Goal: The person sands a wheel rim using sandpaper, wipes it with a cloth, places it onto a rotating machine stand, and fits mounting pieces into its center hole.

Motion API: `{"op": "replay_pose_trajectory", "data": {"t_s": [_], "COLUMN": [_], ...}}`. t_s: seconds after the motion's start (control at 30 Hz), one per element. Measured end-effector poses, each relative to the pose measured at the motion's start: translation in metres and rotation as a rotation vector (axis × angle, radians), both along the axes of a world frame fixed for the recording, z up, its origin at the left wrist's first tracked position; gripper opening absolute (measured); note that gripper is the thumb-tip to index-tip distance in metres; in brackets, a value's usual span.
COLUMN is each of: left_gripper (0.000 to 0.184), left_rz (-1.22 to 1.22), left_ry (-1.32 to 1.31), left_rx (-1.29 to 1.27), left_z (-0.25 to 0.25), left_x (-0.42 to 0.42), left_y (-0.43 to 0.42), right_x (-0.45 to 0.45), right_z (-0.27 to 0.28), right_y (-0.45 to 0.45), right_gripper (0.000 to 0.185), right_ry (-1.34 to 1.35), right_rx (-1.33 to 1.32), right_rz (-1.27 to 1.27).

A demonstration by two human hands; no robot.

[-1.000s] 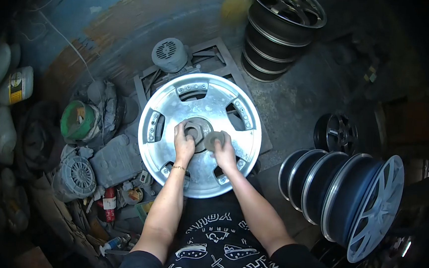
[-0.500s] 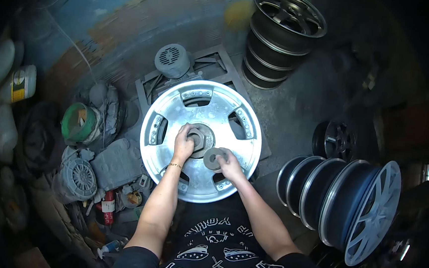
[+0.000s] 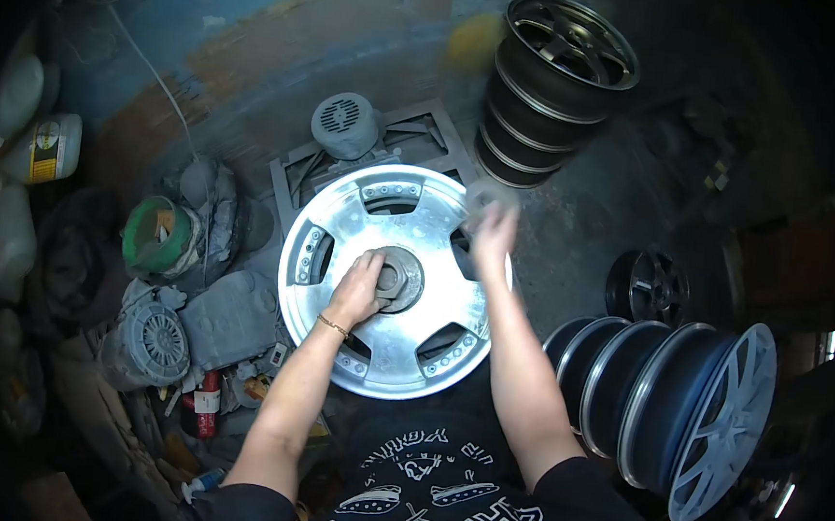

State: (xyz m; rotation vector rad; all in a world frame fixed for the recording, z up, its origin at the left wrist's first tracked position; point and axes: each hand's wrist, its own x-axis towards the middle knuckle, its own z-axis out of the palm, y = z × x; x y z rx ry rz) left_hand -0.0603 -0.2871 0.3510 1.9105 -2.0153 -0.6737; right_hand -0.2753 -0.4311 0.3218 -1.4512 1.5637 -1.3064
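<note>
A silver wheel rim lies face up in front of me. At its hub sits a large hex nut on a round grey plate. My left hand is closed on the nut's left side, fingers curled over its edge. Over the rim's upper right edge, my right hand is blurred by motion. Smeared at its fingertips is a grey round washer, apparently still in its grip.
Behind the rim, a grey motor stands by a metal frame. Stacked rims rise at the back and lie sideways at right. Left are a green bucket, a dusty motor and a white tub.
My right hand has swung up and right with the washer, from beside the hub to the rim's far right edge. My left hand stays at the nut.
</note>
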Motion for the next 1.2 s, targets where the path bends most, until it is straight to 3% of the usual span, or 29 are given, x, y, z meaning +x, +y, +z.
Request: {"op": "replay_pose_trajectory", "data": {"t_s": [0.03, 0.07, 0.1, 0.13, 0.2, 0.3, 0.33, 0.4, 0.47, 0.53, 0.57, 0.6, 0.67, 0.7, 0.73, 0.8, 0.83, 0.9, 0.93, 1.0, 1.07, 1.1, 1.13, 1.2], "left_gripper": [0.087, 0.087, 0.087, 0.086, 0.085, 0.085, 0.085, 0.084, 0.085, 0.084, 0.084, 0.084, 0.082, 0.082, 0.082, 0.082, 0.082, 0.082, 0.082, 0.092, 0.094, 0.097, 0.100, 0.116], "left_rz": [-0.043, -0.084, -0.089, -0.142, -0.196, -0.197, -0.192, -0.175, -0.192, -0.235, -0.290, -0.344, -0.337, -0.328, -0.324, -0.345, -0.363, -0.427, -0.488, -0.491, -0.407, -0.270, -0.133, 0.150], "left_ry": [0.019, 0.039, 0.040, 0.014, 0.005, -0.004, -0.021, -0.040, -0.044, -0.046, -0.058, -0.064, -0.085, -0.103, -0.120, -0.133, -0.136, -0.180, -0.221, -0.188, -0.333, -0.258, -0.189, 0.101], "left_rx": [-0.002, -0.007, -0.005, 0.014, 0.054, 0.094, 0.071, 0.052, 0.144, 0.096, 0.091, 0.088, 0.093, 0.115, 0.139, 0.133, 0.138, 0.102, 0.073, 0.049, 0.052, 0.119, 0.182, 0.049], "left_z": [0.002, 0.003, 0.002, 0.001, 0.001, 0.005, 0.000, 0.004, 0.015, 0.012, 0.013, 0.012, 0.007, 0.009, 0.012, 0.010, 0.009, 0.009, 0.010, 0.013, 0.017, 0.028, 0.035, 0.014], "left_x": [0.004, 0.008, 0.013, 0.018, 0.021, 0.020, 0.020, 0.018, 0.017, 0.022, 0.025, 0.025, 0.027, 0.027, 0.025, 0.027, 0.027, 0.031, 0.032, 0.032, 0.025, 0.016, 0.007, -0.007], "left_y": [-0.002, -0.004, -0.006, -0.011, -0.012, -0.015, -0.013, -0.010, -0.015, -0.019, -0.022, -0.023, -0.022, -0.024, -0.022, -0.026, -0.026, -0.033, -0.034, -0.032, -0.025, -0.018, -0.010, 0.010], "right_x": [0.006, 0.019, 0.008, -0.007, -0.031, -0.040, -0.037, -0.016, -0.005, 0.021, 0.009, 0.001, -0.009, -0.010, -0.016, 0.001, 0.007, 0.039, 0.037, 0.011, -0.007, -0.007, -0.024, -0.037], "right_z": [-0.049, -0.036, -0.016, -0.028, -0.009, 0.002, 0.029, 0.032, -0.043, -0.073, -0.063, 0.004, 0.017, 0.004, -0.001, 0.020, -0.012, -0.031, -0.031, 0.002, -0.034, 0.017, -0.022, 0.040], "right_y": [0.034, 0.080, 0.097, 0.108, 0.108, 0.065, 0.051, 0.033, 0.050, 0.123, 0.131, 0.130, 0.116, 0.100, 0.078, 0.063, 0.076, 0.131, 0.140, 0.146, 0.129, 0.114, 0.088, 0.056], "right_gripper": [0.049, 0.049, 0.050, 0.049, 0.048, 0.052, 0.051, 0.047, 0.046, 0.040, 0.043, 0.047, 0.050, 0.049, 0.046, 0.043, 0.041, 0.041, 0.046, 0.047, 0.047, 0.047, 0.045, 0.050], "right_ry": [0.218, 0.234, 0.261, -0.146, -0.255, -0.449, -0.500, -0.583, -0.085, 0.149, -0.192, -0.389, -0.483, -0.555, -0.421, -0.480, -0.220, 0.186, -0.330, -0.372, -0.340, -0.453, -0.263, -0.405], "right_rx": [0.304, 0.228, 0.480, 0.752, 0.828, 0.700, 0.595, 0.314, 0.448, 0.296, 0.684, 0.900, 0.882, 0.631, 0.633, 0.365, 0.280, 0.367, 0.642, 0.812, 0.639, 0.530, 0.443, 0.378], "right_rz": [0.257, 0.540, 0.522, 0.490, 0.487, 0.300, 0.257, 0.006, 0.053, 0.324, 0.415, 0.445, 0.350, 0.296, 0.240, -0.030, 0.066, 0.221, 0.132, 0.272, 0.241, 0.153, 0.165, 0.113]}}
